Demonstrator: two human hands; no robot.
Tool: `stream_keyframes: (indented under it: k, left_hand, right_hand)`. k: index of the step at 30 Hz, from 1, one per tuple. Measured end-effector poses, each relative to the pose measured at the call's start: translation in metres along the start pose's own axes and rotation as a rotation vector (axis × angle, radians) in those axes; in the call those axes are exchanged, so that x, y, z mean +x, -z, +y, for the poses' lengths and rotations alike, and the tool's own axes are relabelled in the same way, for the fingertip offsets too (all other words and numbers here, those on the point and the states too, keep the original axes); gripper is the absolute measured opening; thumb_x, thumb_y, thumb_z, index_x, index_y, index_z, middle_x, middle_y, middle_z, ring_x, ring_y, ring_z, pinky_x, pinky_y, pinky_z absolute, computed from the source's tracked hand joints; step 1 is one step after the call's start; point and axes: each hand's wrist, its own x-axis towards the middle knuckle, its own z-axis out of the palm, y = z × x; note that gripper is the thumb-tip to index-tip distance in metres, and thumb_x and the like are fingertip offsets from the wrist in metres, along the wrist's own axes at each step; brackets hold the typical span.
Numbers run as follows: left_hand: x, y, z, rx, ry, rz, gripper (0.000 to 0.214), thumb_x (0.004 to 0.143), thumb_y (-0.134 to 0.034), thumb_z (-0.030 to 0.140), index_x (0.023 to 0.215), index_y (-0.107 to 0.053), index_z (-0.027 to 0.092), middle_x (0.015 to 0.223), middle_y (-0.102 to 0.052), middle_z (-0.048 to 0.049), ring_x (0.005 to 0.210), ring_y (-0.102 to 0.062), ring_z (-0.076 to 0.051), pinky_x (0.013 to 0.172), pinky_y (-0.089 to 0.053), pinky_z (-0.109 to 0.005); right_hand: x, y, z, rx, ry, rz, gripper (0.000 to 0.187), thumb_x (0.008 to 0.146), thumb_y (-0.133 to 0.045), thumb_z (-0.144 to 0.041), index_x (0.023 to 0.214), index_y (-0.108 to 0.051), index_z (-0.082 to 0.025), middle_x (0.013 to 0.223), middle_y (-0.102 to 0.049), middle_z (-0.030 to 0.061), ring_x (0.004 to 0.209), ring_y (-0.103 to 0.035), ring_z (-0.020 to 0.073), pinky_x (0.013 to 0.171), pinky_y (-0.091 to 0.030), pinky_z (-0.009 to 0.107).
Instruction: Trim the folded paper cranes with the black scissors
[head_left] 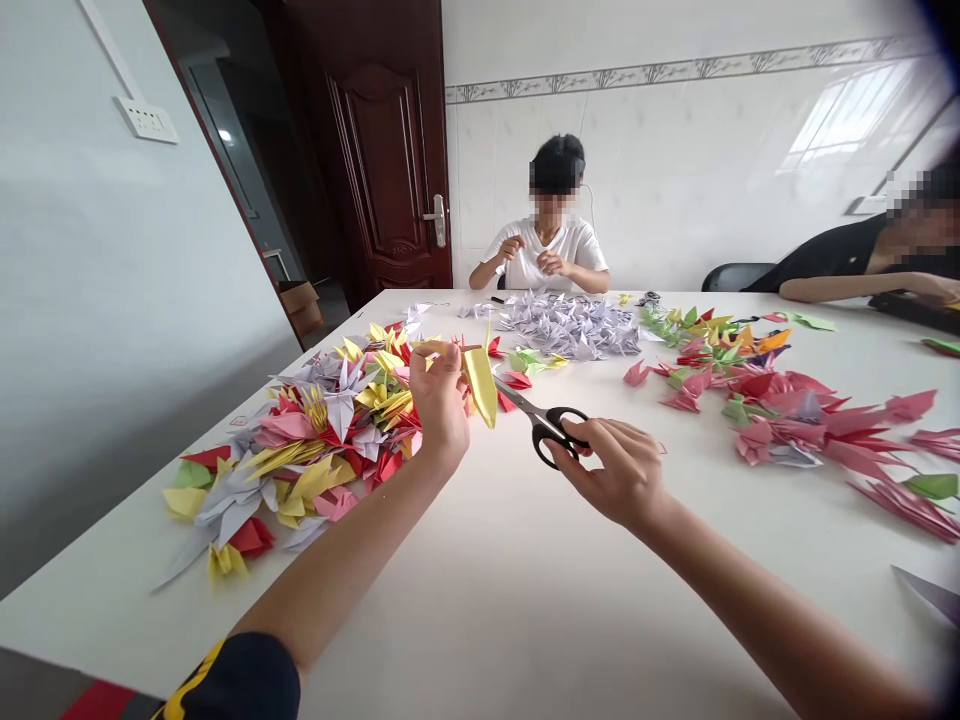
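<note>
Near the middle of the view my left hand [441,400] is closed on a yellow folded paper piece [481,388], which hangs with a pointed end downward. Black-handled scissors [555,428] are in my right hand [619,465], with fingers at the handle loops. Their blades point up and left toward the yellow paper. The blade tips are close to the paper's edge, and I cannot tell whether they touch it. Beside and behind my left forearm lies a large heap of folded paper pieces [300,465] in yellow, red, pink, green and pale lilac.
Pale lilac folded papers [574,325] are heaped at the table's far side, before a person in white [551,250]. Pink, red and green pieces [802,405] spread along the right. Another person's dark sleeve [832,255] shows at the right edge. The white table [480,590] carries everything.
</note>
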Motion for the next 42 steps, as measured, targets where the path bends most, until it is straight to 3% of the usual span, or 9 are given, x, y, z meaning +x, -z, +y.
stream_keyframes:
  k: [7, 12, 16, 21, 26, 31, 35, 38, 42]
  left_hand:
    - [0.0, -0.004, 0.013, 0.028, 0.016, -0.114, 0.04, 0.068, -0.086, 0.037, 0.093, -0.061, 0.02, 0.089, -0.07, -0.0028, 0.085, -0.069, -0.015, 0.079, -0.053, -0.029]
    - [-0.012, -0.007, 0.019, 0.065, -0.168, -0.185, 0.035, 0.07, -0.087, 0.035, 0.084, -0.059, 0.02, 0.097, -0.07, -0.0058, 0.093, -0.07, -0.018, 0.076, -0.057, -0.03]
    - [-0.022, -0.009, 0.017, 0.082, -0.24, -0.241, 0.032, 0.072, -0.086, 0.035, 0.081, -0.06, 0.019, 0.096, -0.069, -0.0066, 0.095, -0.07, -0.019, 0.076, -0.058, -0.031]
    - [-0.028, -0.008, 0.008, 0.09, -0.273, -0.28, 0.031, 0.074, -0.085, 0.033, 0.079, -0.058, 0.019, 0.096, -0.069, -0.0064, 0.1, -0.07, -0.021, 0.082, -0.059, -0.036]
    - [-0.03, -0.006, 0.001, 0.095, -0.27, -0.349, 0.028, 0.076, -0.083, 0.027, 0.079, -0.057, 0.018, 0.097, -0.068, -0.0071, 0.1, -0.069, -0.02, 0.082, -0.059, -0.035]
    - [-0.027, -0.006, -0.006, 0.049, -0.245, -0.332, 0.03, 0.071, -0.087, 0.027, 0.081, -0.06, 0.017, 0.097, -0.064, -0.005, 0.101, -0.068, -0.018, 0.074, -0.059, -0.026]
    - [-0.025, -0.005, -0.01, -0.003, -0.197, -0.323, 0.038, 0.067, -0.09, 0.03, 0.086, -0.059, 0.017, 0.096, -0.066, -0.0036, 0.099, -0.069, -0.018, 0.077, -0.06, -0.028]
    - [-0.022, -0.003, -0.012, 0.016, -0.178, -0.315, 0.041, 0.067, -0.089, 0.034, 0.087, -0.057, 0.018, 0.096, -0.068, -0.0036, 0.097, -0.07, -0.017, 0.079, -0.06, -0.029]
    - [-0.016, -0.001, -0.012, 0.104, -0.245, -0.336, 0.054, 0.07, -0.088, 0.035, 0.112, -0.055, 0.024, 0.097, -0.071, -0.0018, 0.092, -0.071, -0.015, 0.078, -0.059, -0.028]
  right_hand:
    - [-0.008, -0.014, 0.018, 0.052, -0.105, 0.04, 0.014, 0.091, -0.06, -0.036, 0.092, -0.062, -0.022, 0.073, -0.071, 0.0089, 0.062, -0.064, 0.0217, 0.059, -0.048, 0.033]
    - [-0.011, -0.036, 0.024, 0.546, -0.472, -0.025, 0.023, 0.094, -0.053, -0.043, 0.105, -0.052, -0.023, 0.106, -0.071, 0.0119, 0.089, -0.071, 0.024, 0.067, -0.057, 0.035]
    - [-0.015, -0.051, 0.029, 1.016, -0.56, -0.164, 0.03, 0.092, -0.058, -0.049, 0.103, -0.047, -0.023, 0.101, -0.071, 0.0115, 0.097, -0.069, 0.0242, 0.065, -0.056, 0.033]
    - [-0.021, -0.056, 0.035, 1.255, -0.637, -0.298, 0.034, 0.088, -0.066, -0.048, 0.103, -0.049, -0.023, 0.097, -0.07, 0.009, 0.086, -0.068, 0.0203, 0.058, -0.051, 0.028]
    - [-0.021, -0.055, 0.048, 1.28, -0.664, -0.329, 0.035, 0.085, -0.072, -0.044, 0.106, -0.057, -0.019, 0.1, -0.07, 0.0097, 0.074, -0.066, 0.016, 0.053, -0.045, 0.024]
    - [-0.021, -0.054, 0.063, 1.313, -0.692, -0.316, 0.035, 0.081, -0.078, -0.043, 0.102, -0.067, -0.017, 0.098, -0.071, 0.0103, 0.067, -0.063, 0.0141, 0.048, -0.042, 0.023]
    - [-0.024, -0.057, 0.07, 1.427, -0.725, -0.418, 0.031, 0.08, -0.079, -0.043, 0.099, -0.071, -0.019, 0.097, -0.072, 0.0097, 0.063, -0.062, 0.0123, 0.047, -0.041, 0.022]
    - [-0.026, -0.058, 0.073, 1.453, -0.741, -0.403, 0.03, 0.078, -0.081, -0.041, 0.097, -0.072, -0.02, 0.095, -0.072, 0.0087, 0.06, -0.06, 0.0108, 0.046, -0.04, 0.021]
    - [-0.024, -0.057, 0.077, 1.45, -0.748, -0.374, 0.03, 0.076, -0.083, -0.041, 0.095, -0.073, -0.019, 0.094, -0.072, 0.0086, 0.059, -0.06, 0.011, 0.045, -0.038, 0.022]
